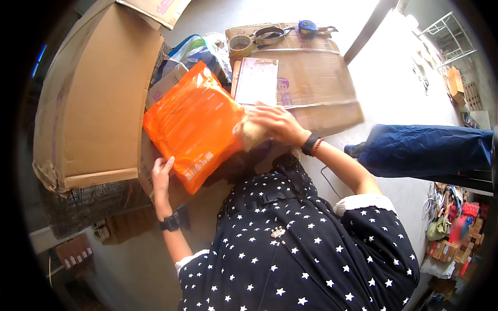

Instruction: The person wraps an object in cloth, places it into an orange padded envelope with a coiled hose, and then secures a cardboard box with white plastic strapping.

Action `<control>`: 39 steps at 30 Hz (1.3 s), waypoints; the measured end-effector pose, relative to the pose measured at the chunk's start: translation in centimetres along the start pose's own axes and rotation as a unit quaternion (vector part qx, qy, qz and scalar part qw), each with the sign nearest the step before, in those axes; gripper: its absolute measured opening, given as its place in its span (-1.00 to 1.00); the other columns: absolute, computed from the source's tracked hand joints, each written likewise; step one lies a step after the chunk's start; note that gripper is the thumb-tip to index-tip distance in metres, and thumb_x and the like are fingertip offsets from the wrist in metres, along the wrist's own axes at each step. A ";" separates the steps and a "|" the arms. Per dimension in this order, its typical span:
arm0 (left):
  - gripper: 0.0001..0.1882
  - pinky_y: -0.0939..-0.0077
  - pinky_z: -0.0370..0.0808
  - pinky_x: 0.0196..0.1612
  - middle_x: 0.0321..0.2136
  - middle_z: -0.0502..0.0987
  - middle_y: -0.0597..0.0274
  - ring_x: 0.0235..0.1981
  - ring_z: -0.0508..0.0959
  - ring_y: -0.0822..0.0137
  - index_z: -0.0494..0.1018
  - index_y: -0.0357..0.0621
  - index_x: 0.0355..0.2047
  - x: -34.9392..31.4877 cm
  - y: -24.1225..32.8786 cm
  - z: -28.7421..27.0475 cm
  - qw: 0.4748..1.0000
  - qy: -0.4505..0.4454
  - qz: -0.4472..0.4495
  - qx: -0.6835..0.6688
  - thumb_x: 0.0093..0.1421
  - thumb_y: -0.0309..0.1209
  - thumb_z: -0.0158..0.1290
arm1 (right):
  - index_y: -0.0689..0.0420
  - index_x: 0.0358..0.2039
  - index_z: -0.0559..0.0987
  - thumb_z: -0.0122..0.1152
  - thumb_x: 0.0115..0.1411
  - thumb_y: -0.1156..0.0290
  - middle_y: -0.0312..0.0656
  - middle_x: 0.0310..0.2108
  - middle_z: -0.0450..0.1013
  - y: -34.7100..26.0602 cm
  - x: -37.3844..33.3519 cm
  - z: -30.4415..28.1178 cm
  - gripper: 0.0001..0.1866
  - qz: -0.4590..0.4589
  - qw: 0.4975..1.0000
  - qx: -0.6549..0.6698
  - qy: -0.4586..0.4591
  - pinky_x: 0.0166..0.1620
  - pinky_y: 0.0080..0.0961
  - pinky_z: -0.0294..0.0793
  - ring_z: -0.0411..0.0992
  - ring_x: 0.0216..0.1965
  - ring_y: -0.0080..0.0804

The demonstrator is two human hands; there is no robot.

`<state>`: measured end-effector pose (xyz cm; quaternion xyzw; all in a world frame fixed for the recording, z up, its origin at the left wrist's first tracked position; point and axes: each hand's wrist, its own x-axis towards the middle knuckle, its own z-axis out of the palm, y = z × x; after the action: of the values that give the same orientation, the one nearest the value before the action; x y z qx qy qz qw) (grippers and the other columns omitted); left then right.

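A shiny orange plastic mailing bag [192, 124] lies tilted in front of me, printed with pale text. My left hand [162, 173] has thumb and fingers closed at the bag's lower left edge. Over its right edge, my right hand [277, 124] is closed around a tan roll of packing tape [254, 135], blurred by motion, with a paler strip touching the bag. What lies beneath the bag is mostly hidden.
A large cardboard box [98, 98] stands at left. On a flat carton [316, 78] at the back lie another tape roll [240, 46], a dark ring-shaped roll [270, 35], a blue tape measure [307, 29] and a white sheet [257, 80]. Dark blue cloth [425, 150] hangs at right.
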<state>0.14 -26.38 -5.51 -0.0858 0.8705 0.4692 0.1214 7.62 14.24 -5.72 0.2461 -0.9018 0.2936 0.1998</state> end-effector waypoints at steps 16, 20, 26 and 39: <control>-0.10 0.12 0.14 0.21 0.23 0.06 0.05 0.22 0.13 0.02 0.15 0.21 0.21 -8.4 24.5 27.6 0.759 -0.269 0.559 0.197 -0.17 -0.38 0.29 | 0.26 0.09 0.31 -0.17 0.34 0.14 -0.21 -0.03 0.38 8.8 -13.4 -10.8 -0.52 0.492 0.535 0.668 0.162 0.01 -0.57 0.37 0.37 -0.06 -0.55; -0.10 0.10 0.17 0.18 0.17 0.20 0.09 0.17 0.22 -0.01 0.12 0.17 0.22 -8.5 26.6 32.3 0.741 -0.347 0.560 0.129 -0.17 -0.39 0.27 | 0.25 0.19 0.18 -0.43 0.34 -0.08 -0.11 0.17 0.21 8.4 -12.7 -13.8 -0.33 0.446 0.529 0.722 -0.014 0.18 -0.49 0.25 0.24 0.15 -0.41; -0.34 0.29 0.50 -0.21 -0.31 0.55 0.16 -0.30 0.54 0.05 0.30 0.16 0.09 -8.2 28.7 34.5 0.744 -0.345 0.530 0.216 -0.09 -0.52 0.11 | 0.25 0.19 0.18 -0.38 0.35 -0.05 -0.12 0.17 0.20 11.4 -14.8 -15.3 -0.35 0.409 0.581 0.698 -0.083 0.22 -0.52 0.15 0.18 0.17 -0.45; -0.67 0.33 0.51 -0.24 -0.32 0.56 0.18 -0.29 0.56 0.10 0.50 -0.04 -0.29 -2.4 32.6 38.2 0.801 -0.115 0.572 0.133 -0.10 -0.64 0.06 | 0.08 0.00 0.46 0.13 0.00 0.47 -0.05 -0.22 0.51 18.9 -7.7 -20.6 -0.54 0.331 0.900 0.267 -0.098 -0.15 -0.45 0.42 0.48 -0.20 -0.31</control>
<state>-1.15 23.46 0.86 0.4997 0.7949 0.3391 -0.0598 7.60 43.00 -2.36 0.0053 -0.8338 0.5474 -0.0712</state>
